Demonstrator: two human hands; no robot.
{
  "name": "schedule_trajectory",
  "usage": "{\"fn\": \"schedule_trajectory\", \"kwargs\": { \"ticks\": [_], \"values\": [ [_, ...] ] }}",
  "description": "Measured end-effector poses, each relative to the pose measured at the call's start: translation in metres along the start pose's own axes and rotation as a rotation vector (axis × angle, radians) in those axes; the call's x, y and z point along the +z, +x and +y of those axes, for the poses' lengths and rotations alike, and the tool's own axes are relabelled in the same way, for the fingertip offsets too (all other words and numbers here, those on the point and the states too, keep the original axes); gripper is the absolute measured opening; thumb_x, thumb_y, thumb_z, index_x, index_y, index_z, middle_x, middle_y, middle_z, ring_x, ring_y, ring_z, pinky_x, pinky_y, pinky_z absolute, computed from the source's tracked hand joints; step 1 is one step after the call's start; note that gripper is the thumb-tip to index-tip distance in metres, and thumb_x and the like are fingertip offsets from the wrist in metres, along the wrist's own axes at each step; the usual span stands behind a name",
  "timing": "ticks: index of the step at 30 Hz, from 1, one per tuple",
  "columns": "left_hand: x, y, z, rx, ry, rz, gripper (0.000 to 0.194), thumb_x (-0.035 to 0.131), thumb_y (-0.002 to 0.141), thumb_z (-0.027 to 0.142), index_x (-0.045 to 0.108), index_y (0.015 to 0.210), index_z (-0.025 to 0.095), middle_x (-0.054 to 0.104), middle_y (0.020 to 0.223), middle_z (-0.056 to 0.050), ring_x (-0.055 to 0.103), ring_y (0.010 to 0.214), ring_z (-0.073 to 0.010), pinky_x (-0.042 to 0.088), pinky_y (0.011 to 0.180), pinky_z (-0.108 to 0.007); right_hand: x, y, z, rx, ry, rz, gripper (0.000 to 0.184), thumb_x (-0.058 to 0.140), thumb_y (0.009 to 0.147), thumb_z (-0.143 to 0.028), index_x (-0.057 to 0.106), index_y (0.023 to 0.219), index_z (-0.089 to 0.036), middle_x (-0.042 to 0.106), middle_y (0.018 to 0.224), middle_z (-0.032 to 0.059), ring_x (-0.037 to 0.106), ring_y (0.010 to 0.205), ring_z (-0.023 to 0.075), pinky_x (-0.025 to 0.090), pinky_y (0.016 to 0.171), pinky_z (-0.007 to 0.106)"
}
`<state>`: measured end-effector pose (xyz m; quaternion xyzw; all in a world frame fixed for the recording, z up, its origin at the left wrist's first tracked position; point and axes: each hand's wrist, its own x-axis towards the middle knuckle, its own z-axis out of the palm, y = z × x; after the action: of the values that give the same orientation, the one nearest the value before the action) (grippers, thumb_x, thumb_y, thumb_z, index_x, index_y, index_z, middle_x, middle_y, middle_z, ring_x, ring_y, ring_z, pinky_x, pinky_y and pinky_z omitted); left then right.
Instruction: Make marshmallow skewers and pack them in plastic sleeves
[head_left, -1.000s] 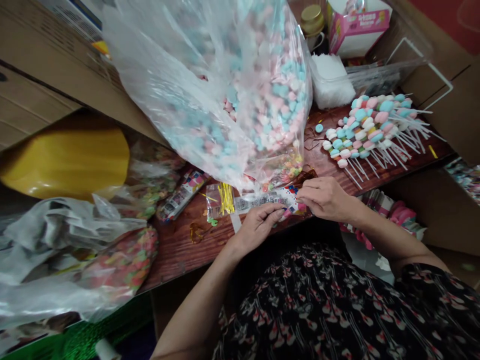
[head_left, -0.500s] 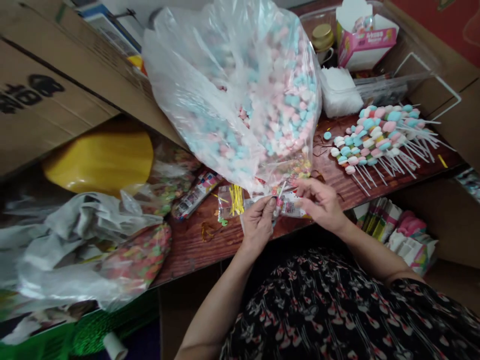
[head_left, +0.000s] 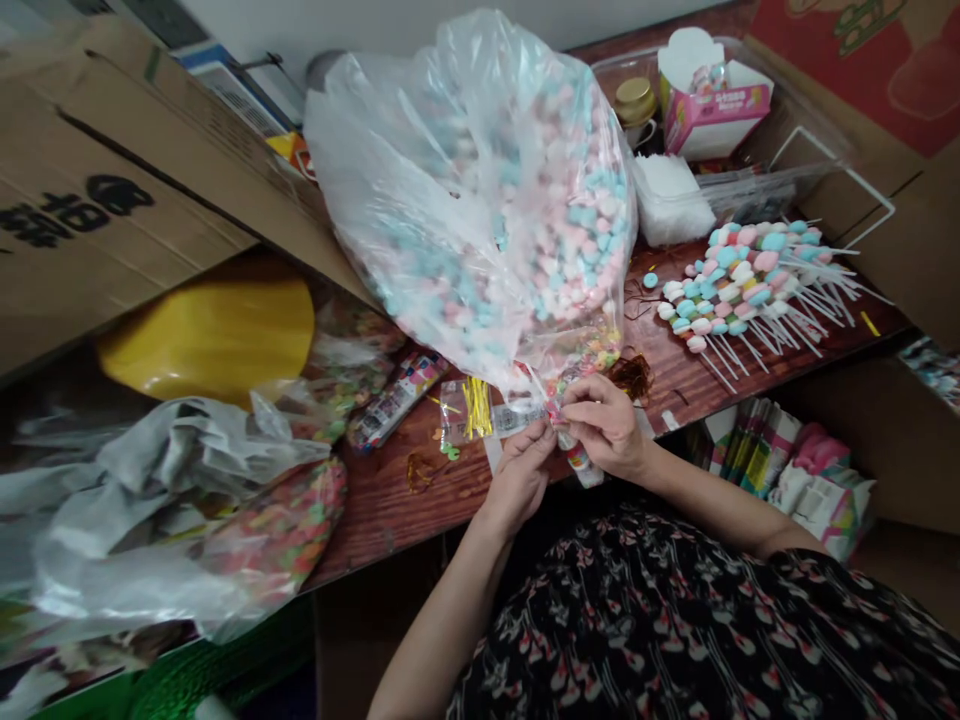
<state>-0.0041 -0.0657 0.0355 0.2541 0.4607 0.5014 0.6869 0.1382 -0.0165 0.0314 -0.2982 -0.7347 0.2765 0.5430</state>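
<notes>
My left hand (head_left: 521, 470) is closed in a pinch at the table's front edge, on a small pinkish wrapped piece (head_left: 555, 410) with a thin white stick. From the right, my right hand (head_left: 606, 425) pinches the same piece, and the fingers of both hands almost meet. Its exact kind is too small and partly covered to tell. Just behind them lies the mouth of a big clear bag (head_left: 480, 230) of pink, blue and white marshmallows. A colourful printed packet (head_left: 581, 465) shows below the right fingers. Left of the hands is a small bag of gold twist ties (head_left: 478, 405).
Marshmallow skewers on white sticks (head_left: 739, 285) lie piled at the right. Behind them stands a clear plastic bin (head_left: 814, 165) with a pink box (head_left: 716, 115). Bags of coloured gummies (head_left: 277, 530) lie at the left, near a yellow bowl-like thing (head_left: 210, 335) and a cardboard box (head_left: 112, 190).
My right hand has moved left, from open and apart to a pinch at the small piece. My left hand still holds it. The camera view has shifted slightly.
</notes>
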Motion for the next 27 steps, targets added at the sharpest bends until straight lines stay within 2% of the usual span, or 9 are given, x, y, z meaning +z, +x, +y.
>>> {"fn": "schedule_trajectory", "kwargs": {
  "ticks": [5, 10, 13, 15, 17, 19, 21, 25, 27],
  "values": [
    [-0.001, 0.0, -0.002, 0.018, 0.035, -0.05, 0.033, 0.076, 0.074, 0.047, 0.071, 0.09, 0.018, 0.07, 0.083, -0.002, 0.064, 0.084, -0.0174, 0.051, 0.082, -0.031, 0.007, 0.0, -0.006, 0.188, 0.245, 0.039, 0.007, 0.061, 0.087, -0.022, 0.064, 0.081, -0.019, 0.065, 0.084, 0.0034, 0.061, 0.083, 0.0152, 0.049, 0.08, 0.031],
    [-0.01, 0.003, -0.007, 0.005, 0.291, -0.134, 0.03, 0.066, 0.085, 0.047, 0.066, 0.085, 0.016, 0.064, 0.077, 0.0, 0.058, 0.073, -0.0124, 0.048, 0.074, -0.025, 0.016, -0.006, 0.001, 0.546, 0.376, 0.107, 0.011, 0.066, 0.078, -0.028, 0.063, 0.074, -0.019, 0.064, 0.073, 0.0, 0.058, 0.068, 0.0131, 0.048, 0.067, 0.027],
    [-0.01, 0.007, -0.007, 0.002, 0.288, -0.104, 0.03, 0.066, 0.084, 0.045, 0.062, 0.08, 0.016, 0.06, 0.07, 0.002, 0.053, 0.063, -0.0094, 0.046, 0.064, -0.022, 0.017, -0.009, 0.008, 0.589, 0.352, 0.137, 0.015, 0.066, 0.078, -0.03, 0.059, 0.07, -0.019, 0.061, 0.068, -0.001, 0.055, 0.062, 0.0125, 0.047, 0.061, 0.026],
    [-0.009, 0.008, -0.004, -0.024, 0.198, -0.076, 0.03, 0.069, 0.081, 0.043, 0.06, 0.076, 0.015, 0.058, 0.065, 0.003, 0.05, 0.056, -0.0081, 0.045, 0.058, -0.021, 0.008, -0.008, 0.01, 0.464, 0.182, 0.095, 0.011, 0.061, 0.082, -0.029, 0.062, 0.077, -0.019, 0.064, 0.076, 0.0024, 0.059, 0.072, 0.0153, 0.049, 0.068, 0.03],
    [-0.01, 0.007, 0.002, -0.103, 0.138, -0.095, 0.03, 0.068, 0.08, 0.042, 0.059, 0.073, 0.015, 0.059, 0.063, 0.002, 0.051, 0.051, -0.0082, 0.047, 0.054, -0.022, -0.009, -0.005, 0.011, 0.22, -0.069, -0.022, 0.014, 0.056, 0.087, -0.025, 0.067, 0.094, -0.021, 0.068, 0.101, 0.0081, 0.06, 0.096, 0.0207, 0.048, 0.083, 0.038],
    [-0.012, 0.005, 0.009, -0.196, 0.119, -0.162, 0.032, 0.066, 0.08, 0.044, 0.058, 0.071, 0.015, 0.061, 0.062, 0.0, 0.052, 0.046, -0.0093, 0.048, 0.049, -0.024, -0.028, -0.003, 0.012, -0.077, -0.269, -0.254, 0.025, 0.054, 0.089, -0.022, 0.067, 0.11, -0.029, 0.064, 0.125, 0.0067, 0.052, 0.12, 0.0248, 0.041, 0.096, 0.045],
    [-0.015, 0.0, 0.013, -0.295, 0.107, -0.269, 0.034, 0.067, 0.08, 0.045, 0.057, 0.07, 0.014, 0.06, 0.059, -0.001, 0.049, 0.04, -0.0087, 0.047, 0.043, -0.024, -0.043, -0.001, 0.013, -0.323, -0.371, -0.493, 0.033, 0.052, 0.093, -0.021, 0.061, 0.121, -0.035, 0.061, 0.133, 0.0008, 0.046, 0.13, 0.0237, 0.036, 0.1, 0.047],
    [-0.022, -0.006, 0.014, -0.496, 0.143, -0.506, 0.035, 0.067, 0.081, 0.046, 0.058, 0.072, 0.014, 0.06, 0.063, -0.002, 0.042, 0.036, -0.006, 0.043, 0.038, -0.024, -0.05, -0.006, 0.018, -0.54, -0.424, -0.698, 0.027, 0.046, 0.097, -0.021, 0.06, 0.117, -0.033, 0.07, 0.109, -0.0029, 0.053, 0.12, 0.0174, 0.032, 0.097, 0.044],
    [-0.025, -0.005, 0.015, -0.475, 0.3, -0.55, 0.035, 0.063, 0.085, 0.048, 0.061, 0.076, 0.014, 0.061, 0.067, -0.003, 0.046, 0.041, -0.0075, 0.044, 0.043, -0.024, -0.047, -0.012, 0.019, -0.545, -0.437, -0.73, 0.021, 0.046, 0.097, -0.023, 0.064, 0.105, -0.029, 0.07, 0.093, -0.0022, 0.056, 0.108, 0.0174, 0.031, 0.095, 0.046]
  ]
}}
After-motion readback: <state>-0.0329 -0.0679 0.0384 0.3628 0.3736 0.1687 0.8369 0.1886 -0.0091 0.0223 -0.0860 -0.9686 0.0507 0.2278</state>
